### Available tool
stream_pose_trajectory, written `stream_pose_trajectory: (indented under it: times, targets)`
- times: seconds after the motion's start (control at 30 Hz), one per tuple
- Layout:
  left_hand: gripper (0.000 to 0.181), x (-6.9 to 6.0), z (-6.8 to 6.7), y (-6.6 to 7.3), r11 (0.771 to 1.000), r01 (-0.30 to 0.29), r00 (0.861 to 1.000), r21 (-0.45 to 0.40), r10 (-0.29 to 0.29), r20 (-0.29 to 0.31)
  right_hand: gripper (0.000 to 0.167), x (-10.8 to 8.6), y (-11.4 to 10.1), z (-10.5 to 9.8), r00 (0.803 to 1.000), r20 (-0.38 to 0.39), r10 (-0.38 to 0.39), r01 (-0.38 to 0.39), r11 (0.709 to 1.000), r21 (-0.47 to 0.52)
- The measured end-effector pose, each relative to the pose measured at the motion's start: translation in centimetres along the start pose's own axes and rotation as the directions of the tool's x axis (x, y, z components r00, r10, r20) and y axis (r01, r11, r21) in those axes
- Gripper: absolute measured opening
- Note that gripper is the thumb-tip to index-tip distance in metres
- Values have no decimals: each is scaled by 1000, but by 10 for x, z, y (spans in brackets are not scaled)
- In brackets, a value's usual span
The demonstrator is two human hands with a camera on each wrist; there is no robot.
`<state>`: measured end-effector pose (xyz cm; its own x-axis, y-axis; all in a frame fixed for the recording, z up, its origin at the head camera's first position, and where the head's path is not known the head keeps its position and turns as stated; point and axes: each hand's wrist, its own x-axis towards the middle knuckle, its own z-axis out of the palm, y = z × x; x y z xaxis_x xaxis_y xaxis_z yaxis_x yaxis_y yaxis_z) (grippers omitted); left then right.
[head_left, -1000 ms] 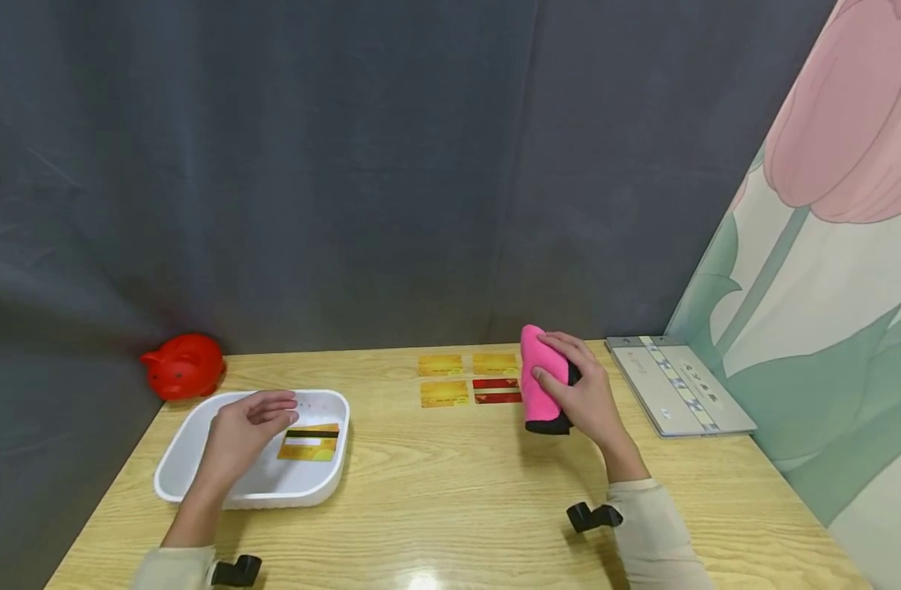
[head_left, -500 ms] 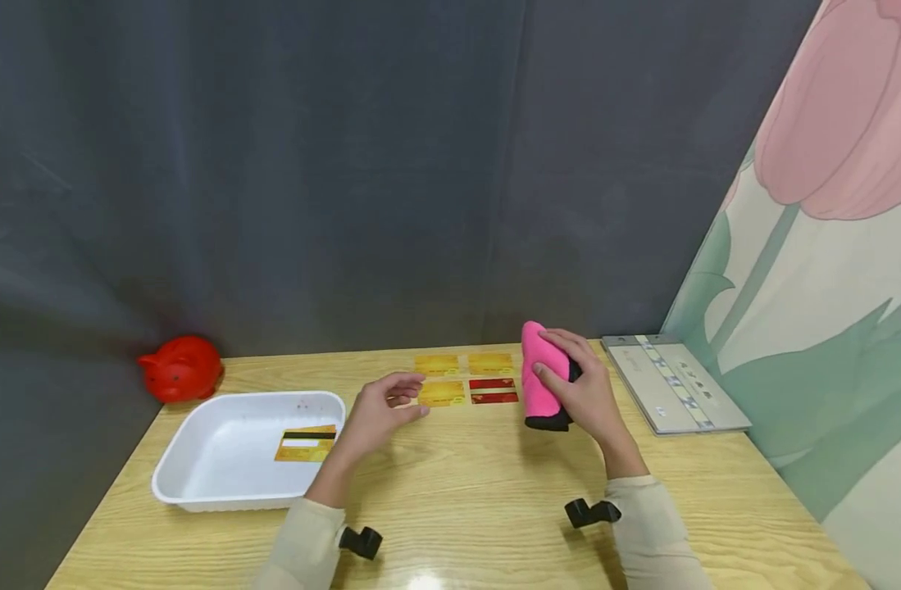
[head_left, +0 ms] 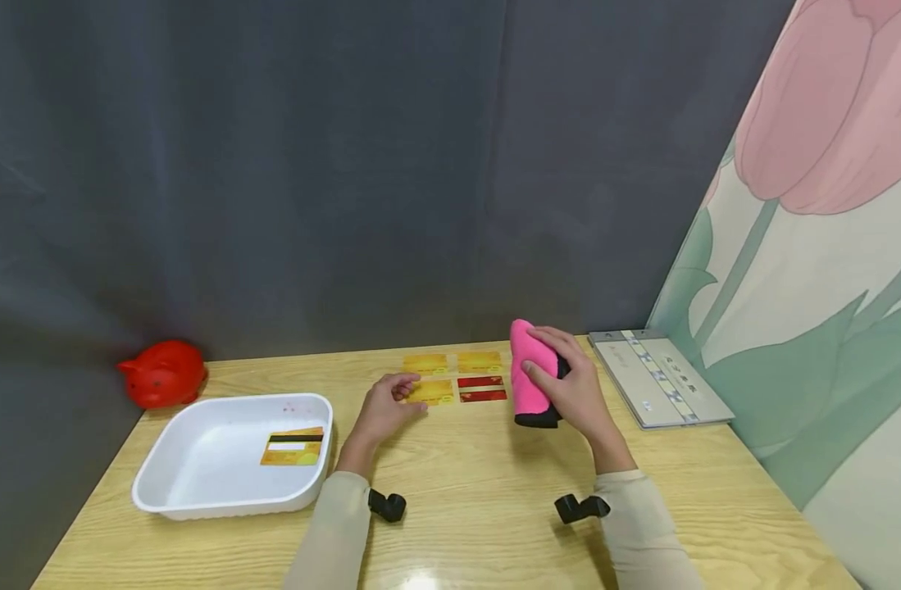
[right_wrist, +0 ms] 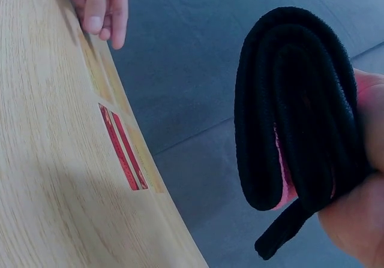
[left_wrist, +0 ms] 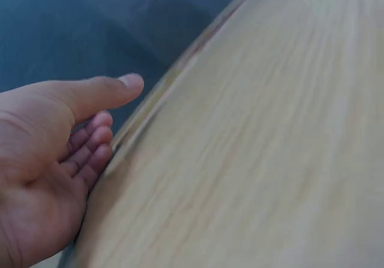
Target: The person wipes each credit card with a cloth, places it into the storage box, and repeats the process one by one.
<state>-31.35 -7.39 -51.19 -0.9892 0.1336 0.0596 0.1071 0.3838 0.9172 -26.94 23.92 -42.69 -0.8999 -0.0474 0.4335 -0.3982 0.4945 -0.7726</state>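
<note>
My left hand (head_left: pixel 386 410) is at the left end of a small group of cards on the table, its thumb and loosely bent fingers apart. It is by the front-left yellow card (head_left: pixel 437 393); whether it touches that card I cannot tell. Nothing shows between its fingers in the left wrist view. Beside this card lies a red striped card (head_left: pixel 482 396), with two more yellow cards (head_left: pixel 480 362) behind. To their right, my right hand (head_left: pixel 577 392) grips a rolled pink cloth (head_left: pixel 531 369). In the right wrist view the cloth's black, layered end (right_wrist: pixel 294 112) faces the camera.
A white plastic tray (head_left: pixel 229 506) on the left holds yellow cards (head_left: pixel 291 453). Behind it sits a red piggy bank (head_left: pixel 162 375). A grey boxed book (head_left: pixel 657 381) lies at the right, near the flowered curtain (head_left: pixel 812 328). A dark curtain (head_left: pixel 347 180) borders the table's back edge.
My left hand has moved right, from above the white tray to the left end of the cards. My right hand keeps its grip on the pink cloth. The head view has shifted slightly.
</note>
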Motion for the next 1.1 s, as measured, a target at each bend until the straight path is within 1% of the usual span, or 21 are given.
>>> stream_pose_trajectory:
  times: [0.1,0.2,0.3,0.4,0.5,0.6,0.77,0.87,0.97,1.03,1.1]
  targets:
    - [46,8,-2,-4,1000,-15,1000,21,15,-22,52,0,0,-1,1000,0,5,-5,1000,6]
    - [46,14,-5,-6,997,-24,1000,68,25,-10,52,1,0,-1,1000,2,2,-2,1000,7]
    - [47,16,-7,-7,991,-25,1000,129,23,15,52,2,0,0,1000,3,-9,9,1000,8]
    - [46,17,-9,-6,986,-6,999,164,-1,41,52,2,2,-1,1000,2,-8,8,1000,12]
    - [43,17,-9,-4,981,19,997,192,-32,65,52,0,3,-3,1000,1,7,-7,1000,14]
    - [42,18,-8,0,974,35,995,224,-55,80,52,0,4,-5,1000,-5,18,-18,1000,12]
    - [41,18,-9,6,963,68,992,261,-94,89,51,0,5,-3,1000,-14,-5,5,1000,8]
    - [41,17,-10,6,956,76,990,283,-106,94,51,1,6,-2,1000,-17,-15,15,1000,7]
    - [43,16,-9,4,956,70,990,285,-101,95,51,0,6,-2,1000,-16,-16,16,1000,6]
    - [45,16,-8,3,962,55,992,268,-83,94,50,0,5,-3,1000,-20,-10,11,1000,5]
    - [45,17,-7,1,968,29,995,250,-52,89,50,0,5,-4,1000,-24,-8,8,1000,1]
